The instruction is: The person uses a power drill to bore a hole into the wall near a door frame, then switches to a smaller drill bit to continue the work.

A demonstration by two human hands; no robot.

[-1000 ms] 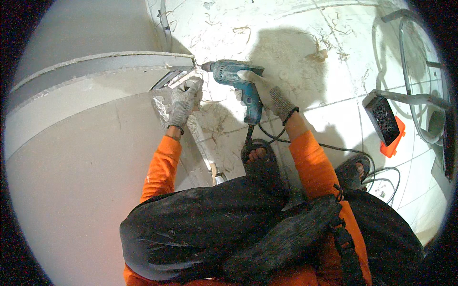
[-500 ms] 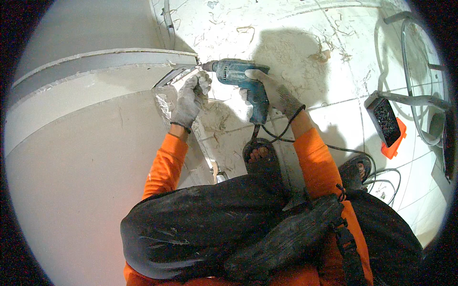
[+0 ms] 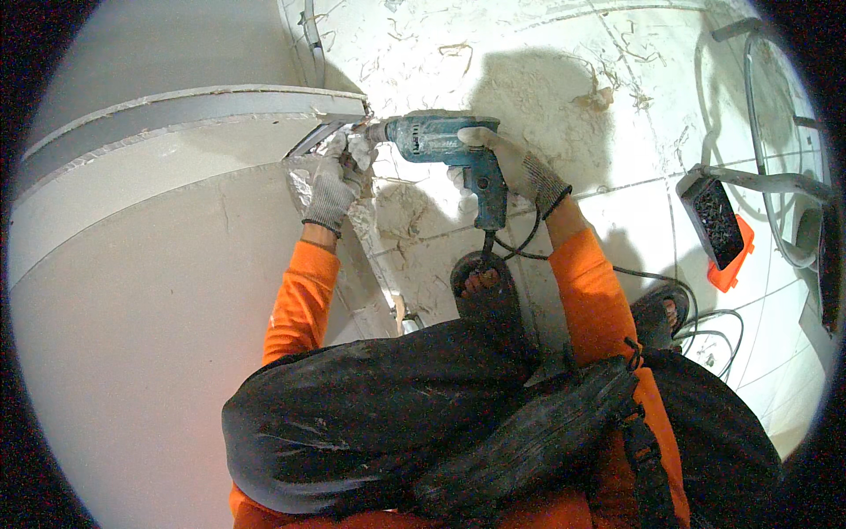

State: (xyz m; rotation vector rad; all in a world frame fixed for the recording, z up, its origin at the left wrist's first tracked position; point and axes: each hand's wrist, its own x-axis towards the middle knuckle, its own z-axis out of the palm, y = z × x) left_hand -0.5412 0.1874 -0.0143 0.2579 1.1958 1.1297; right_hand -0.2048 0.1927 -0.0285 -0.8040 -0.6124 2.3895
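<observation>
My right hand (image 3: 511, 166), in a grey-white work glove, is wrapped round the handle of a dusty blue power drill (image 3: 441, 138). The drill lies level, its chuck pointing left at the end of a pale board with a metal channel (image 3: 313, 138). Just below the chuck, my gloved left hand (image 3: 337, 181) is closed with its fingertips pinched together at the channel's open end. Whatever those fingers hold is too small or hidden to make out, and so is the drill's tip.
A black cord (image 3: 608, 267) trails from the drill across the dusty tiled floor (image 3: 546, 35). Over an orange lid (image 3: 731, 264) at the right sits a dark box of screws (image 3: 712, 220), beside a metal-legged frame (image 3: 775, 183). A large pale panel (image 3: 150, 326) fills the left.
My left hand has shifted slightly left and down, closer to the channel. The drill has levelled out, its body a little further left at the front and its handle swung slightly right.
</observation>
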